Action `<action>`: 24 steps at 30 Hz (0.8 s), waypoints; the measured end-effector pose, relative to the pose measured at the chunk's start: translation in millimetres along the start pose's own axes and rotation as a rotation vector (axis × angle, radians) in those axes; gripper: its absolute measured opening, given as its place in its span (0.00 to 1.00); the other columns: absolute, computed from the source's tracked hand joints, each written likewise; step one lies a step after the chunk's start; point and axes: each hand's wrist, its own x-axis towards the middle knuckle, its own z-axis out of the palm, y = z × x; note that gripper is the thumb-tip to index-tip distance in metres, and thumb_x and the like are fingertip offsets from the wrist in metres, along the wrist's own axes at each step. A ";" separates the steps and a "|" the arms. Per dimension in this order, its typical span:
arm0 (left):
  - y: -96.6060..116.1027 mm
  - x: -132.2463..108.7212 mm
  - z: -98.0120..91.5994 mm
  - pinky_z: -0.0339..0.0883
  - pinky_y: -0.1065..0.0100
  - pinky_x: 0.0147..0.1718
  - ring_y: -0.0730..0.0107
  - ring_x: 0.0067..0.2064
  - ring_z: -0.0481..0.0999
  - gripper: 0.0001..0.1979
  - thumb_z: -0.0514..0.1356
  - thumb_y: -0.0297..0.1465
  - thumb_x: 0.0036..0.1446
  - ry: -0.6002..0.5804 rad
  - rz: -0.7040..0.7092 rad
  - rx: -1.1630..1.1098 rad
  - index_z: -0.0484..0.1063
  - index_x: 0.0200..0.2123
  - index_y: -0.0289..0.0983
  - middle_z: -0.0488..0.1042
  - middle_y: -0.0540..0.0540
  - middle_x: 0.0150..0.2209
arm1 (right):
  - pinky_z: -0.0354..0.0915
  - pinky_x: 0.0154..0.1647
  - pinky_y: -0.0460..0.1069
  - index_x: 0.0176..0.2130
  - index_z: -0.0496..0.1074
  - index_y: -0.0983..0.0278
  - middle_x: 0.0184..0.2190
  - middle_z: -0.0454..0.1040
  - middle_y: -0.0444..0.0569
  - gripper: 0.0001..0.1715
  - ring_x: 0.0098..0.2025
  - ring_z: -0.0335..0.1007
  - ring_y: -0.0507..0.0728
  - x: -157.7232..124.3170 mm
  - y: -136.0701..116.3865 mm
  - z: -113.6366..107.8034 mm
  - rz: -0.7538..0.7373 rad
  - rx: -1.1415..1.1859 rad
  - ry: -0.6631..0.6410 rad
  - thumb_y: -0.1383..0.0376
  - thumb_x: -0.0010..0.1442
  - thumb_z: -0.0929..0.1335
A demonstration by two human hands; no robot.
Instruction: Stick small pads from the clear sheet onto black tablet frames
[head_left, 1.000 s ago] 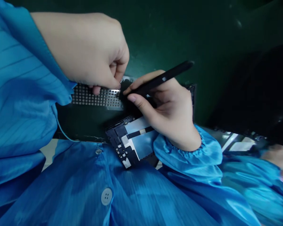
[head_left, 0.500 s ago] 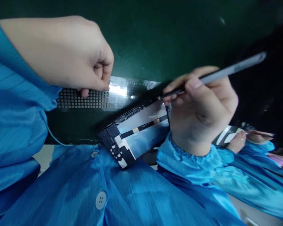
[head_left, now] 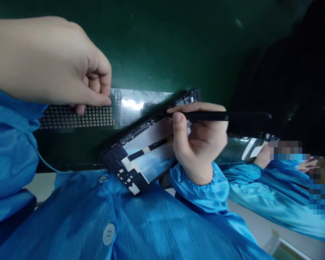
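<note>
My left hand (head_left: 51, 61) is closed in a pinch on a sheet of small square stickers (head_left: 81, 116) with a shiny bare strip at its right end, lying on the dark green table (head_left: 157, 47). My right hand (head_left: 199, 142) grips a black tweezer-like tool (head_left: 227, 116) lying level, its tip at the upper edge of an opened tablet frame (head_left: 141, 151). The frame is tilted, with its lower corner over my blue coat. It shows a reflective panel, a black flex strip and dark circuit parts.
A co-worker's blue sleeve (head_left: 273, 191) and a hand (head_left: 261, 159) rest at the right beside another shiny panel. A big dark shape (head_left: 287, 72) fills the upper right. The table's front edge runs just below the sticker sheet.
My right hand has swung from the sticker sheet over to the tablet frame, and the tool now lies level. The view has shifted, so my left hand sits further left.
</note>
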 end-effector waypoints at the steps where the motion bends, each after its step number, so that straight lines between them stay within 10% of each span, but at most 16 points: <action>1: 2.7 -0.9 0.2 0.76 0.47 0.59 0.72 0.36 0.86 0.50 0.48 0.74 0.47 0.000 -0.021 0.021 0.87 0.45 0.39 0.74 0.62 0.25 | 0.82 0.54 0.58 0.51 0.79 0.54 0.45 0.83 0.46 0.08 0.49 0.86 0.58 3.7 -5.5 -2.0 -0.009 -0.019 -0.030 0.67 0.75 0.73; 5: 26.0 -5.4 -5.0 0.80 0.55 0.57 0.78 0.28 0.81 0.50 0.41 0.72 0.51 -0.002 -0.099 0.103 0.85 0.40 0.38 0.72 0.62 0.20 | 0.84 0.50 0.55 0.50 0.79 0.55 0.45 0.86 0.45 0.09 0.47 0.87 0.58 29.0 -22.2 8.5 -0.089 0.106 -0.265 0.67 0.72 0.76; 10: 57.2 -7.4 -17.7 0.79 0.61 0.55 0.77 0.29 0.81 0.20 0.58 0.46 0.60 -0.102 -0.163 0.105 0.84 0.39 0.41 0.76 0.65 0.21 | 0.84 0.52 0.53 0.50 0.79 0.59 0.46 0.88 0.45 0.06 0.50 0.88 0.57 52.4 -15.8 36.9 -0.201 0.101 -0.630 0.66 0.74 0.75; 20: 56.7 -5.7 -16.1 0.76 0.61 0.58 0.81 0.28 0.77 0.27 0.54 0.51 0.62 -0.061 -0.130 0.108 0.85 0.37 0.38 0.73 0.63 0.18 | 0.84 0.49 0.54 0.47 0.80 0.58 0.45 0.88 0.46 0.09 0.44 0.87 0.58 51.8 -20.7 39.6 0.014 0.184 -0.619 0.57 0.73 0.76; 24: 52.5 -3.7 -14.5 0.78 0.54 0.60 0.75 0.29 0.79 0.17 0.62 0.43 0.59 -0.084 -0.181 0.039 0.84 0.38 0.37 0.75 0.61 0.20 | 0.76 0.31 0.48 0.40 0.80 0.57 0.34 0.84 0.43 0.05 0.30 0.78 0.52 46.7 -14.2 26.3 0.186 0.416 -0.197 0.61 0.71 0.76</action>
